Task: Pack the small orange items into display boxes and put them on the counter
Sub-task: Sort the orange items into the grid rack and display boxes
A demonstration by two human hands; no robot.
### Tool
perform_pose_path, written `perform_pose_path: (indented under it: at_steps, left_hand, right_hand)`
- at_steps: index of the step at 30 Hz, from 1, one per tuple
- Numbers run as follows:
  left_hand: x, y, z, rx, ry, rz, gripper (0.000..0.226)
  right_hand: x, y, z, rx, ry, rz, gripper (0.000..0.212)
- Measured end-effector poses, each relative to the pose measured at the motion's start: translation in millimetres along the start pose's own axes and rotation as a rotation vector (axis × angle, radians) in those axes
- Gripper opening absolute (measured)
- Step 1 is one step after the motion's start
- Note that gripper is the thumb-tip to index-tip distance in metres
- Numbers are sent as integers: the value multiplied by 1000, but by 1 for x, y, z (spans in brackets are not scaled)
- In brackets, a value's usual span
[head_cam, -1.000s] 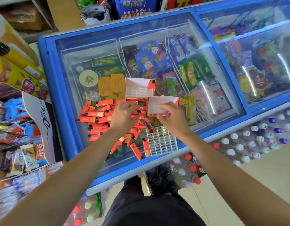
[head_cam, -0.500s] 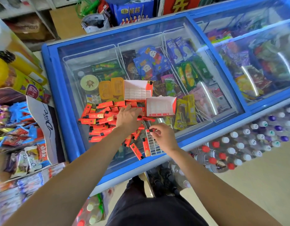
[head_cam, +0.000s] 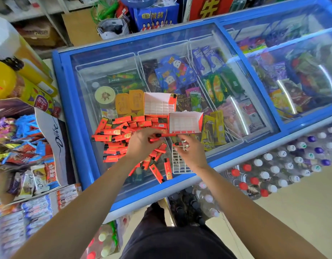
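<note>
The left hand point(head_cam: 142, 144) is over the near edge of the orange pile. Its fingers are curled, and they hold a thin orange item point(head_cam: 166, 135) which sticks out to the right, with its dark end at the fingers. A second orange piece shows just under it in the same grip. The right hand point(head_cam: 192, 154) is just beside the left one, a little nearer to the person. It pinches another small orange item point(head_cam: 177, 144) between the thumb and the fingertips. This hand is above a white plastic grid point(head_cam: 180, 165) which lies flat on the glass.

The pile of orange items point(head_cam: 112, 136) is spread on the glass lid of a blue freezer point(head_cam: 75, 124), mostly to the left of the hands. A few loose pieces lie between the forearms, near the front edge of the lid.

Just behind the hands stand two open display boxes, orange outside and white inside. The nearer display box point(head_cam: 185, 121) is beside the tip of the item held by the left hand. The farther display box point(head_cam: 158, 105) touches it at the corner and shows white dividers inside. I cannot tell if any piece is already in them.

Under the glass are wire baskets with coloured ice cream packets. Bottles with coloured caps point(head_cam: 284, 171) stand on the floor at the right of the freezer, and a snack carton point(head_cam: 56, 135) with wrapped sweets is at the left.
</note>
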State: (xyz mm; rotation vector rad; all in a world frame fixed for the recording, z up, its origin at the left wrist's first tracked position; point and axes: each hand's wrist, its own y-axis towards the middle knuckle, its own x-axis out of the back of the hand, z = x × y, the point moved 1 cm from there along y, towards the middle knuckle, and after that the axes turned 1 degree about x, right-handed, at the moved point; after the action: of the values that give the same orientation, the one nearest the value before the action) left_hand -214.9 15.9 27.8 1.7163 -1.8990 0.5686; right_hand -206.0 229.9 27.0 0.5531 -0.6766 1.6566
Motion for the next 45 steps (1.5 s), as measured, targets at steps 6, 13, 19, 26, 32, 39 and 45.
perform_pose_path:
  at_steps: [6, 13, 19, 26, 32, 39, 45]
  left_hand:
    - [16, -25, -26, -39, -140, 13, 34]
    - [23, -33, -28, -107, -246, 39, 37]
    - [30, -27, -7, -23, -374, 160, 43]
    - [37, -44, 16, 406, -670, 221, 23]
    - [28, -52, 15, 622, -859, 177, 12]
    - [18, -58, 14, 735, -834, 172, 10]
    - [22, -71, 8, 765, -794, 71, 8]
  right_hand:
    - [14, -10, 38, 215, 87, -92, 40]
    - [9, -15, 62, 136, 218, 66, 32]
    - [6, -32, 61, -178, 390, -126, 26]
    - [11, -66, 44, -430, 362, -362, 10]
    - [1, -73, 33, -557, 300, -444, 7]
    - [-9, -69, 25, -553, 288, -402, 3]
    - [-11, -55, 6, -511, 253, -314, 15]
